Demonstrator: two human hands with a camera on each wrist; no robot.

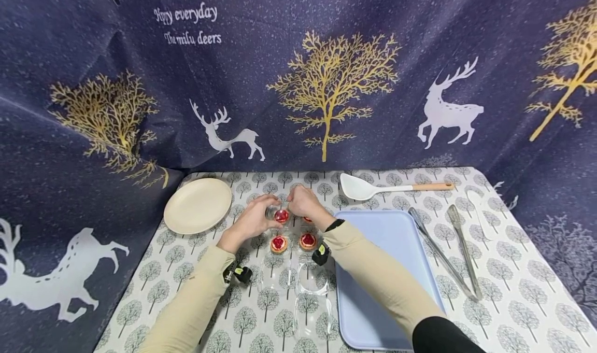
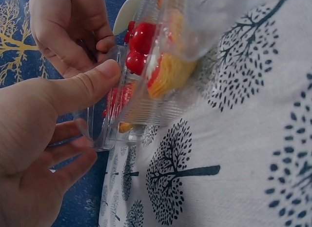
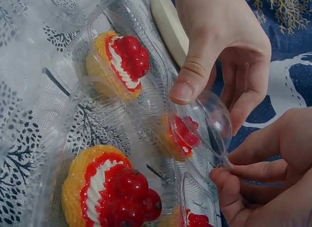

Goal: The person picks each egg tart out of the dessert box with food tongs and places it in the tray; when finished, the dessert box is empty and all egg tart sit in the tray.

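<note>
In the head view, small red-topped tarts [image 1: 279,244] sit in a clear plastic container at the table's middle. My left hand [image 1: 255,215] reaches from the left to the far-left tart [image 1: 281,216]. The right wrist view shows its thumb on the rim of a clear domed lid [image 3: 214,119] over that tart, fingers curved round the far side. My right hand [image 1: 305,202] pinches the lid's edge between thumb and fingertips. It partly hides the far-right tart [image 1: 308,219]. Both near tarts, the right one [image 3: 112,188] large in the right wrist view, have cream and red berries.
Other clear lids [image 1: 314,280] lie folded out toward me. A cream plate [image 1: 198,206] stands at the left, a light-blue tray [image 1: 373,249] at the right under my right forearm. Beyond are a white turner [image 1: 364,188], metal tongs [image 1: 464,252] and a thin white utensil [image 1: 478,213].
</note>
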